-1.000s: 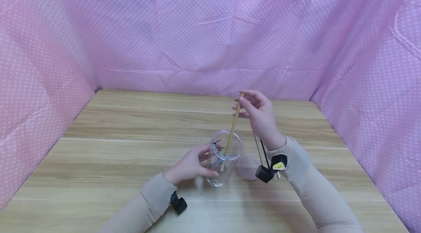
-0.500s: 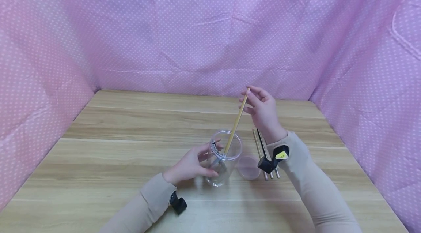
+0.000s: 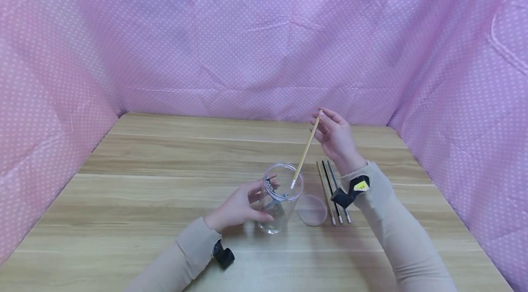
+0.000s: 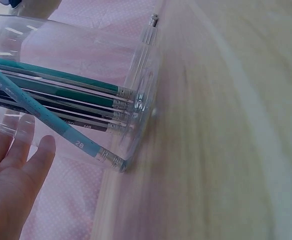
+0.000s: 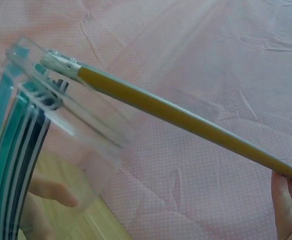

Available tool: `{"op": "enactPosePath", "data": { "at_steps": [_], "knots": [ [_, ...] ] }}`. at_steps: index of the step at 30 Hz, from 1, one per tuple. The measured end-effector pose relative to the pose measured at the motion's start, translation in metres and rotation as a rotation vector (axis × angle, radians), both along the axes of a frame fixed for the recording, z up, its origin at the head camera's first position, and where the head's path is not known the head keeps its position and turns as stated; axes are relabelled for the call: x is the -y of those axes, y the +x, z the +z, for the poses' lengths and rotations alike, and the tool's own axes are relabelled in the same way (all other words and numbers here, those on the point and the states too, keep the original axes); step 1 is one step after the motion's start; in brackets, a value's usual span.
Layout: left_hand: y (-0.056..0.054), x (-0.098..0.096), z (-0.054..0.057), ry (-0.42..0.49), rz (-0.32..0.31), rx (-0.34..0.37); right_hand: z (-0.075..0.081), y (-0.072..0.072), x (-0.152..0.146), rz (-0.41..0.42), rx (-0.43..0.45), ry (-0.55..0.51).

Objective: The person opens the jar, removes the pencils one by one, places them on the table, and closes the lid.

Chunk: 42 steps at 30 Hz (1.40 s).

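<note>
My left hand (image 3: 241,206) grips a clear jar (image 3: 271,229) round its side; the jar stands tilted in my grasp in the head view. Inside it lean several pencils, among them a light-blue one (image 4: 66,129) marked 2B, green ones (image 4: 81,95) and dark ones. Above and to the right, my right hand (image 3: 337,138) pinches a yellow pencil (image 3: 307,149) by its upper end. Its metal-banded eraser end (image 5: 61,62) points down at the jar's mouth. In the right wrist view only some of my right fingertips show at the edge.
A round clear lid (image 3: 312,211) lies on the wooden table (image 3: 156,163) just right of the jar. Beside it a tan pencil (image 3: 325,186), a black pencil (image 3: 331,186) and a grey-blue pencil (image 3: 333,175) lie side by side. Pink dotted cloth (image 3: 264,44) surrounds the table.
My right hand has moved to the right and slightly up, drawing the yellow pencil upward so its eraser end is now at the jar's mouth. My left hand and the jar stay nearly still.
</note>
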<state>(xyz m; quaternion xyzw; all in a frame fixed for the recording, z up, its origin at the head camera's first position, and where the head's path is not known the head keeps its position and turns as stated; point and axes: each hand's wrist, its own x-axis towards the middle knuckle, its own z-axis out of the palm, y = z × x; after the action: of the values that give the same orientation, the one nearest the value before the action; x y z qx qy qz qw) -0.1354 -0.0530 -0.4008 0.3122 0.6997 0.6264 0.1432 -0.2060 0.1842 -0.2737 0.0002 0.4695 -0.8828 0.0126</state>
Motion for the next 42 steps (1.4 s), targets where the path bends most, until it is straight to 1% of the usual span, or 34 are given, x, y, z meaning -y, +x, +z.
{"op": "enactPosePath", "data": {
  "at_steps": [6,9,13,18,23,25,28,33,39,42],
  "knots": [
    [0.0,0.0,-0.001,-0.001,0.006,-0.015,0.002,0.0,-0.012,0.053,0.016,-0.021],
    [0.001,0.0,-0.001,-0.005,0.007,-0.016,0.001,0.0,-0.02,0.099,0.016,0.027],
    [0.001,0.0,-0.001,-0.013,0.005,-0.01,-0.003,0.002,-0.03,0.156,0.036,0.128],
    [0.002,0.0,0.0,-0.007,-0.004,0.001,-0.012,0.006,-0.044,0.191,0.077,0.179],
    [0.002,-0.001,0.0,-0.002,0.003,-0.011,-0.022,0.007,-0.059,0.222,0.082,0.248],
    [0.002,-0.001,0.0,-0.004,0.005,-0.009,-0.025,0.006,-0.066,0.237,0.068,0.277],
    [0.002,0.0,0.001,-0.007,0.008,-0.005,-0.027,0.004,-0.076,0.24,0.035,0.365],
    [0.003,0.001,0.003,-0.019,0.006,0.002,-0.032,-0.001,-0.089,0.214,-0.023,0.591],
    [0.003,0.0,0.003,-0.021,0.007,-0.003,-0.044,-0.009,-0.107,0.202,-0.018,0.754],
    [0.003,0.0,0.002,-0.021,0.004,0.012,-0.05,-0.013,-0.116,0.209,-0.013,0.829]
  ]
}}
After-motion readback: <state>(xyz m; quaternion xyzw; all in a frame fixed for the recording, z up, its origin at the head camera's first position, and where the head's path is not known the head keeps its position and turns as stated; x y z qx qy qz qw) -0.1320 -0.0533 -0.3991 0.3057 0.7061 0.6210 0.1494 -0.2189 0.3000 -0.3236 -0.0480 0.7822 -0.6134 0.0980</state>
